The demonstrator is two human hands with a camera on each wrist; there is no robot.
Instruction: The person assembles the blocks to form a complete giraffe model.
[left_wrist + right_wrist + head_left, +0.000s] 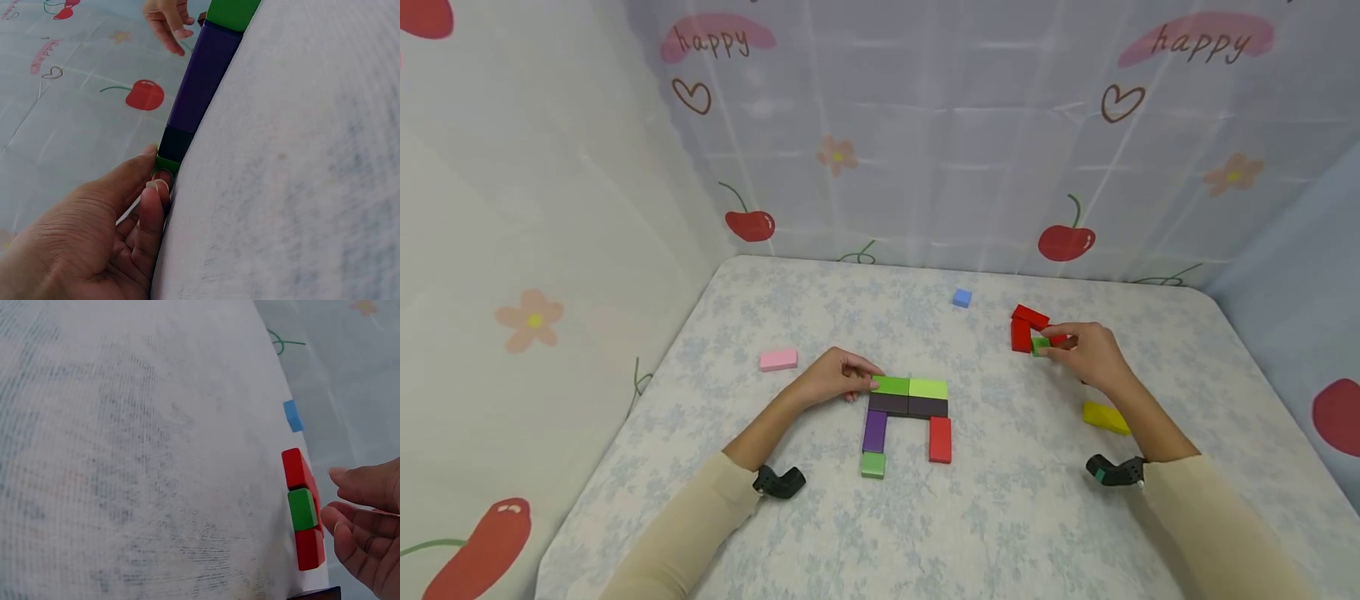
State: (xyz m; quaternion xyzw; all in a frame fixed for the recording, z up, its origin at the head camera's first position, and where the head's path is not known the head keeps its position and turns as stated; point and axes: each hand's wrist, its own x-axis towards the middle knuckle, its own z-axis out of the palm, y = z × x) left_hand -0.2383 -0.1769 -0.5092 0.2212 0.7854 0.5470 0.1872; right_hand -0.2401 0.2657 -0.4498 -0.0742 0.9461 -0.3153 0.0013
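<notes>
My left hand (pixel 835 379) pinches the left end of a green block (pixel 892 385), thumb in front and index finger behind. That block lies beside a lime block (pixel 928 389), with two dark blocks (pixel 888 403) along their near side. A purple block (pixel 874 431) with a small green block (pixel 872 465) at its end forms one leg, a red block (pixel 940 439) the other. My right hand (pixel 1090 354) hovers at a small green cube (pixel 303 509) among red blocks (pixel 1021 335); in the right wrist view its thumb and fingers (pixel 369 512) are parted, apart from the cube.
A pink block (pixel 778 360) lies left of my left hand. A blue cube (pixel 962 297) sits near the table's far edge, and a yellow block (pixel 1106 417) lies by my right wrist. Printed curtains (pixel 910 167) hang behind the patterned table (pixel 1000 517).
</notes>
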